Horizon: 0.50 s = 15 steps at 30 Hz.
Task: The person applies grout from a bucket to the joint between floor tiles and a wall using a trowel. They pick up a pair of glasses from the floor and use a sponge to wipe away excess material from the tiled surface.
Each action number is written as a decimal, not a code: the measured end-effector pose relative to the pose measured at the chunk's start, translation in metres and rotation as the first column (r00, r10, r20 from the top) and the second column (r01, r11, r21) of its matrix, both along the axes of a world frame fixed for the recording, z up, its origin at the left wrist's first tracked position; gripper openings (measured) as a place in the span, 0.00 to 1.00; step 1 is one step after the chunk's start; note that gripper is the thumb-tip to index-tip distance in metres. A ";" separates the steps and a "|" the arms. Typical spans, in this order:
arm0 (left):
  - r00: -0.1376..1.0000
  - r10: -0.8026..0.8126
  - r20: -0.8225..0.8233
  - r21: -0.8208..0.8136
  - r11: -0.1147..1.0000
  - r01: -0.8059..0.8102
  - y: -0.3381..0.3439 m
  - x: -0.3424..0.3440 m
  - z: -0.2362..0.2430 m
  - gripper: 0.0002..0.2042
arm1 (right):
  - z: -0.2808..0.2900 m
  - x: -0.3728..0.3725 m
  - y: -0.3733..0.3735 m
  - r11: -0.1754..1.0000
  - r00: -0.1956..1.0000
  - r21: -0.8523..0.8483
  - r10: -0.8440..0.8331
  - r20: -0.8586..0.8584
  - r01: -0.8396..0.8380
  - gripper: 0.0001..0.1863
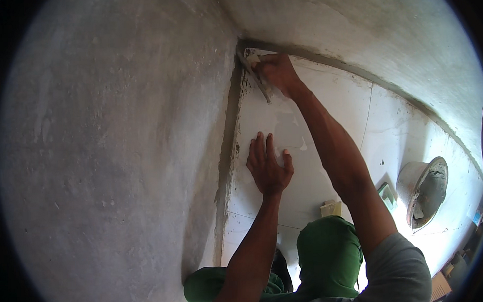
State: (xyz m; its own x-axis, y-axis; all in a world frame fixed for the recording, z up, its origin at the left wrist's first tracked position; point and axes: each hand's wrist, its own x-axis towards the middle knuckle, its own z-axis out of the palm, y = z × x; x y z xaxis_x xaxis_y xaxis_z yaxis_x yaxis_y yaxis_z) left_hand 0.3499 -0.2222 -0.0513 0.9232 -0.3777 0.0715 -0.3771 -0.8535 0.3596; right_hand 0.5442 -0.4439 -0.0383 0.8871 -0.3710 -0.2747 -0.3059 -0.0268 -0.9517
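Note:
My right hand (278, 72) is closed round the pale handle of a plastering trowel (262, 87) in the far corner. The trowel's narrow metal blade is seen nearly edge-on, close to the left wall; whether it touches the wall I cannot tell. Nearer to me, my left hand (268, 168) rests on the white tiled floor (330, 89) with its fingers spread. A grey strip of mortar (228, 146) runs along the foot of the left wall, beside the tiles. Dark smears and crumbs mark the tile edge near the trowel.
Grey plastered walls (118, 128) meet at the far corner. To my right a round bucket (417, 190), coated inside with grey material, is tipped toward me. A yellowish block (331, 208) lies by my green-clad knee (330, 254), and a small green-and-white item (386, 195) lies by the bucket.

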 end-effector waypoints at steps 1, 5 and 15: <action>1.000 -0.003 -0.004 -0.005 1.000 0.003 -0.004 -0.001 0.001 0.32 | -0.007 -0.007 0.000 0.993 0.996 0.087 -0.079 0.034 0.075 0.17; 1.000 -0.010 -0.022 0.005 1.000 0.010 -0.013 -0.004 0.002 0.32 | -0.026 0.007 -0.002 0.929 0.929 0.251 -0.321 0.186 0.271 0.18; 1.000 -0.011 0.018 -0.014 1.000 0.011 -0.005 -0.001 0.000 0.31 | -0.015 0.016 0.006 0.969 0.966 0.080 -0.242 0.090 0.235 0.21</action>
